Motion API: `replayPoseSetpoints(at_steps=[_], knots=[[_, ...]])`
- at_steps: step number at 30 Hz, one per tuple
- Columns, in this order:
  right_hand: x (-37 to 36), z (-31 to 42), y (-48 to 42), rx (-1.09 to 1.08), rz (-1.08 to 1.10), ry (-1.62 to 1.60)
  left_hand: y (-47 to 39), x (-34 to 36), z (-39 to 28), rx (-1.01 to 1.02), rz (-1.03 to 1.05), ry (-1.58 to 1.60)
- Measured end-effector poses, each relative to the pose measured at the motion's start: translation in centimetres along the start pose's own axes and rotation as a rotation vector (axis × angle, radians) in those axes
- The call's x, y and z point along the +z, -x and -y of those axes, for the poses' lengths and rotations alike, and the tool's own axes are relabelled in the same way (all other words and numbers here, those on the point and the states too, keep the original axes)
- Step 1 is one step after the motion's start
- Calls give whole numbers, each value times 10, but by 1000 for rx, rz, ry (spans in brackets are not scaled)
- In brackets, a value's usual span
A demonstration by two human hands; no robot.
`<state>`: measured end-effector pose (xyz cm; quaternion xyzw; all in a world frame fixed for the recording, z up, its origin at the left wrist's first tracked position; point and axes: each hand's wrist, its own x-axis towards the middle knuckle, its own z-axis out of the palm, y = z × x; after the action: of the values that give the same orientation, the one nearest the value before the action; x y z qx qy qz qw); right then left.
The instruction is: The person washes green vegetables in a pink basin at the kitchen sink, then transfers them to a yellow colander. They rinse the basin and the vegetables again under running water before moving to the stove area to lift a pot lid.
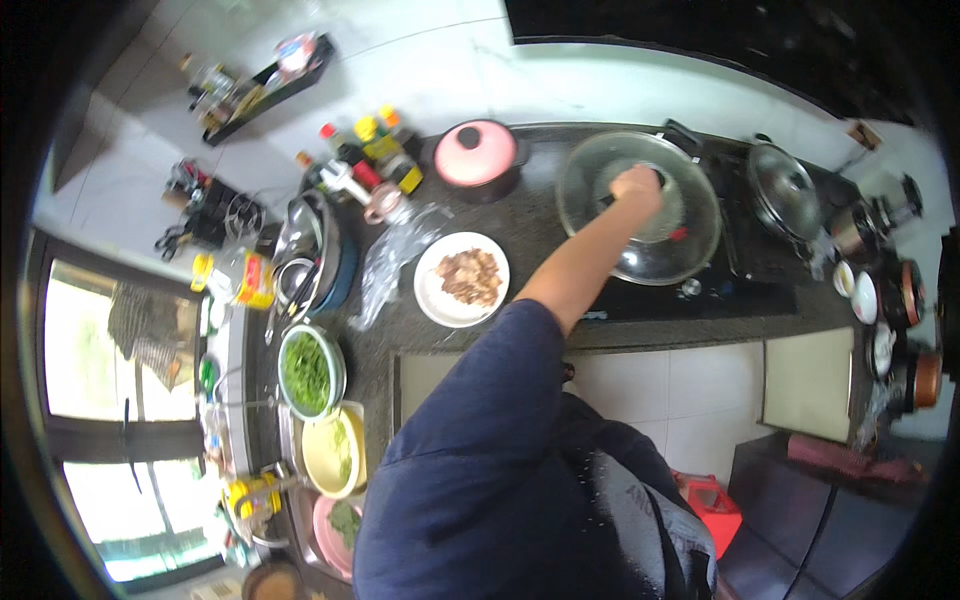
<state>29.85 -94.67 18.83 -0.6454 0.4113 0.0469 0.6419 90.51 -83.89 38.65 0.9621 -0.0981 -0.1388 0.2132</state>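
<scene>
My left hand (636, 184) reaches forward over the stove, its fingers closed around the dark knob of a large glass lid (574, 199). The lid covers a wide pan whose contents are hard to make out through the glass. A small red spot shows near its middle. To the left of my forearm, on the dark counter, sits a white plate (427, 300) bearing cooked, sliced meat (471, 276). Beyond that stands a dark pot with a pink lid (474, 154). My right hand is out of view.
A second lidded pan (784, 187) occupies the right of the black cooktop (705, 300). Leafy greens (306, 373) fill a basin at left, beside a yellow basin (319, 457) and a pink basin (330, 536) at the sink. Sauce bottles (367, 154) and a crumpled plastic bag (386, 262) lie farther back.
</scene>
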Motion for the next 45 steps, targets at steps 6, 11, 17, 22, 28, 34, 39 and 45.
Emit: replayPoseSetpoints(at_steps=[6, 11, 17, 22, 28, 34, 39, 45], knots=[[-44, 5, -61, 27, 170, 125, 69, -61, 10, 93, -205, 188], [-92, 9, -157, 11, 425, -25, 181, -134, 48, 152, -445, 392], [-9, 96, -168, -11, 578, 328, 348, -147, 128, 84, -498, 1028], [102, 112, -159, 99, 809, 352, 479, -118, 193, -131, -858, 1437], [243, 148, -121, 49, 1122, 304, 542, -52, 284, -43, -907, 1613], [378, 190, -117, 80, 919, 57, 509, -51, 295, -484, -1129, 1620], [452, 208, -140, 168, 766, -140, 462, -52, 350, -355, -908, 1629], [481, 209, -134, 197, 689, -286, 400, -45, 423, -417, -680, 1556]])
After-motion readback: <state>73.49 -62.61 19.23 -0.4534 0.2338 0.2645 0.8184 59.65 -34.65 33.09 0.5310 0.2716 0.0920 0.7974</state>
